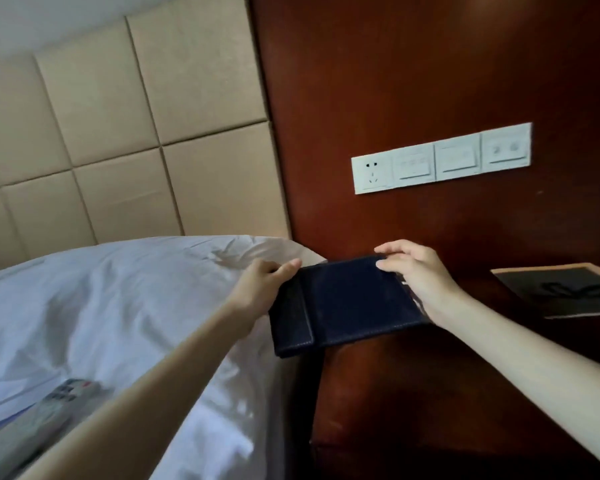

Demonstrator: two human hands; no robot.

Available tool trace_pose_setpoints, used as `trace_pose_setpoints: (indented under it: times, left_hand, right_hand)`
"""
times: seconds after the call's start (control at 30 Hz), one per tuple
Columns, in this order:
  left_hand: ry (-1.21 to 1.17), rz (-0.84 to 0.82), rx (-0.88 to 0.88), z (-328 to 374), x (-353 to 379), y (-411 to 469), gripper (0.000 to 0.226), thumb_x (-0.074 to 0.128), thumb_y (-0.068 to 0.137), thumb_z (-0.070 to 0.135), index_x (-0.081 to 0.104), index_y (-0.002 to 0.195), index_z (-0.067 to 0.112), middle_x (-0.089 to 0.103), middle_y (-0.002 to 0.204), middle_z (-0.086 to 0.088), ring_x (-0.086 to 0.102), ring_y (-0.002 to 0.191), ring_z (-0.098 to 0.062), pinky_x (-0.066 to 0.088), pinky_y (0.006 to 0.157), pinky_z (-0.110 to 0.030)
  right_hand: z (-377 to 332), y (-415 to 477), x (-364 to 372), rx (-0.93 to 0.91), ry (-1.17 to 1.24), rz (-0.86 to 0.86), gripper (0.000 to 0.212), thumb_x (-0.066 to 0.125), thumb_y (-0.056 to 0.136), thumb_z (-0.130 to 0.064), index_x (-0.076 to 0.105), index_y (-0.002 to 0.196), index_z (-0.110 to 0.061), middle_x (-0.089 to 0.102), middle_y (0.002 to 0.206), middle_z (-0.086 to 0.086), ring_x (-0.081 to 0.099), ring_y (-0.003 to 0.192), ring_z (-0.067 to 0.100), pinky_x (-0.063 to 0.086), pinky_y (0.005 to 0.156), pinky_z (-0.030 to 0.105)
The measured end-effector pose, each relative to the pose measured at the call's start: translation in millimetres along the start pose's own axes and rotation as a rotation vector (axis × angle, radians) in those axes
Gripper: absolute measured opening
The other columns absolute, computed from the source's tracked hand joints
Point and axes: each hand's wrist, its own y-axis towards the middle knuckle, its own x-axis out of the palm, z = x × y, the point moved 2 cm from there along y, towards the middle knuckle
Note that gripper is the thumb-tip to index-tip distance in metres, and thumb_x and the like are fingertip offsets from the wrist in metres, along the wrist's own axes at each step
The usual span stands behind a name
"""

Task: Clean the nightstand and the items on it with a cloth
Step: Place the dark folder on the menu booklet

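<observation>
The fingers [288, 265] of my left hand [260, 289] curl round the far left corner of the dark blue folder [347, 303], and those of my right hand [420, 282] pinch its far right edge, so I grip it from both sides. It lies flat and closed, straddling the left edge of the table [413, 375], one end out over the bed [118, 299]; whether it rests there or is just lifted I cannot tell. It looks like stitched leather with a narrower flap at the left, stiff enough to carry level. I judge I am shifting it to free the top for wiping. No cloth is in view, so the next move calls for setting the folder down safely, perhaps on the bed near the remote [42, 420], and fetching one. A dark card [568, 292] lies on the table to the right
</observation>
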Motion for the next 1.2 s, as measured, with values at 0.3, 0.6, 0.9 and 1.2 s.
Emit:
trace_pose_setpoints:
  times: [0.3,0.6,0.9,1.2]
  left_hand:
    - [-0.356,0.14,-0.214,14,156,38,0.034,0.053,0.094,0.036,0.058,0.076,0.007,0.058,0.074,-0.009,0.055,0.066,-0.021,0.045,0.059,-0.03]
    - [-0.72,0.037,-0.408,76,298,28,0.019,0.031,0.102,0.021,0.045,0.093,0.013,0.053,0.109,-0.01,0.059,0.089,-0.024,0.052,0.042,-0.031]
    - [-0.47,-0.129,-0.248,90,367,33,0.031,0.042,0.099,0.015,0.046,0.127,0.004,0.059,0.117,-0.015,0.064,0.098,-0.027,0.055,0.07,-0.033]
    - [-0.021,-0.232,-0.139,79,403,36,0.026,0.046,0.097,0.026,0.046,0.114,0.006,0.062,0.112,-0.015,0.062,0.1,-0.031,0.051,0.085,-0.038]
  right_hand:
    - [37,-13,-142,0.16,0.235,0.326,0.018,0.051,0.094,-0.027,0.053,0.108,-0.016,0.068,0.084,0.014,0.066,0.055,0.023,0.052,0.046,0.028]
    - [38,-32,-216,0.256,0.12,0.125,0.042,0.052,0.093,-0.01,0.042,0.133,-0.016,0.062,0.117,0.01,0.066,0.097,0.024,0.058,0.067,0.035]
    - [48,-2,-286,0.213,-0.163,0.423,0.027,0.045,0.093,0.003,0.054,0.115,-0.009,0.054,0.114,0.007,0.06,0.085,0.017,0.056,0.072,0.031]
    - [75,29,-308,0.368,-0.478,0.384,0.018,0.056,0.09,-0.016,0.061,0.106,-0.008,0.057,0.112,0.01,0.052,0.092,0.019,0.042,0.07,0.024]
